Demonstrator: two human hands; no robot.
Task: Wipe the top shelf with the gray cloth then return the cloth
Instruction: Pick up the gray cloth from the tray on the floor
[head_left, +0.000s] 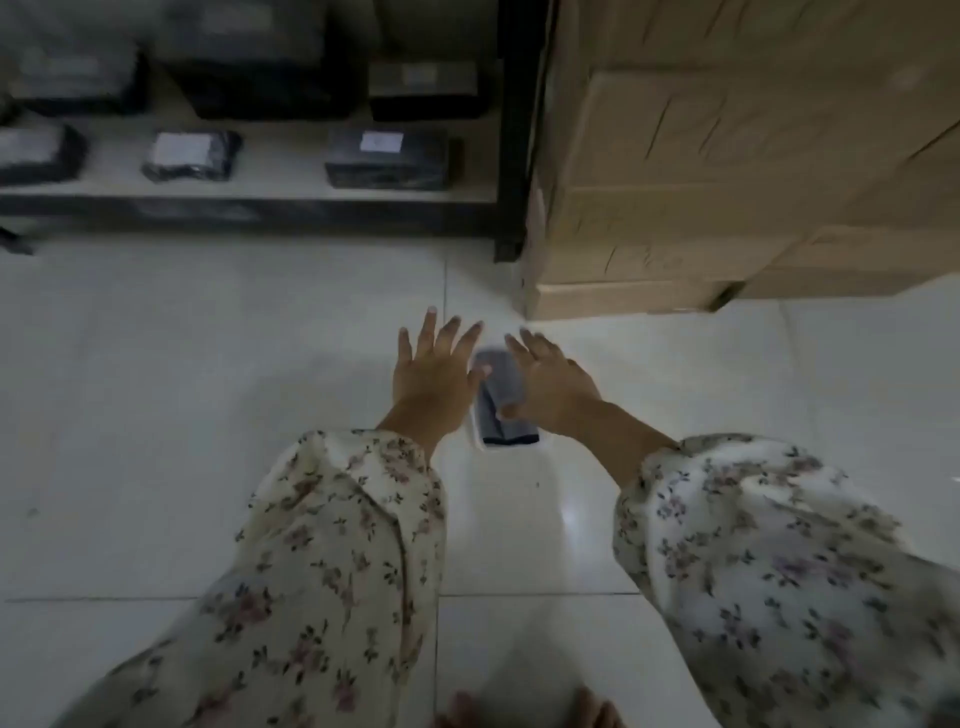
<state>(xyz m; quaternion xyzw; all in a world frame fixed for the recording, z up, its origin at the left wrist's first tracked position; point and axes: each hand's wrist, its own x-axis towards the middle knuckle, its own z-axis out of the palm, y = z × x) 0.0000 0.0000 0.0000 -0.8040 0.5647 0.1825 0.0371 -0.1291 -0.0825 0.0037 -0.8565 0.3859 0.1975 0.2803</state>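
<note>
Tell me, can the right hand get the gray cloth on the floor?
Probably yes. The right hand hovers open right over the folded gray cloth on the white tiled floor, thumb near its edge. The open left hand is beside it, not blocking. Actual contact is unclear.

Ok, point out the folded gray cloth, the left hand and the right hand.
Folded gray cloth (500, 387): head view, its bare middle.
Left hand (434, 371): head view, back of hand.
Right hand (556, 387): head view, back of hand.
</note>
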